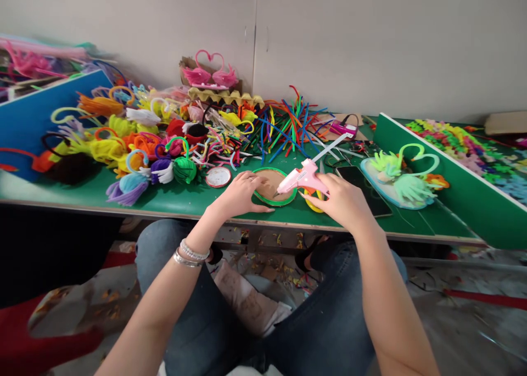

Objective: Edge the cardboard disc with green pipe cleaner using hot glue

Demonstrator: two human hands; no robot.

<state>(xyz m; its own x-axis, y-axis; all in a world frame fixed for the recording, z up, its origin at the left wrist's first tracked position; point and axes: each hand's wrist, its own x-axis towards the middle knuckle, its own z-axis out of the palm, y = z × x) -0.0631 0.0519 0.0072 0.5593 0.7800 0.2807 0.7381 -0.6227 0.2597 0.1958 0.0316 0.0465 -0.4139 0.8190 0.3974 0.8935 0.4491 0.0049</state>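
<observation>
Table: a green surface (197, 201) extended beneath and beyond both hands.
Swan heap: multicoloured fuzzy swans (111, 150) lay beyond and left of the left hand.
Loose stems: coloured pipe cleaners (294, 126) lay beyond both hands.
Pale swans: a green pair (415, 188) sat on a base, right of the right hand.
Right hand: the hand (343, 197) was closed around the grip of a pink glue gun (302, 177).
Left hand: the hand (242, 194) was half open, thumb and fingers parted at the disc's left edge; firm grip could not be confirmed.
Disc: a brown round (269, 181) lay between the hands, under the nozzle; nozzle contact was unclear.
Edging: a green band (274, 203) ringed the disc. It appeared partly made: border in place, face plain, no fresh glue discernible.
Scissors: yellow handles (315, 201) lay just beside the right fingertips.
</observation>
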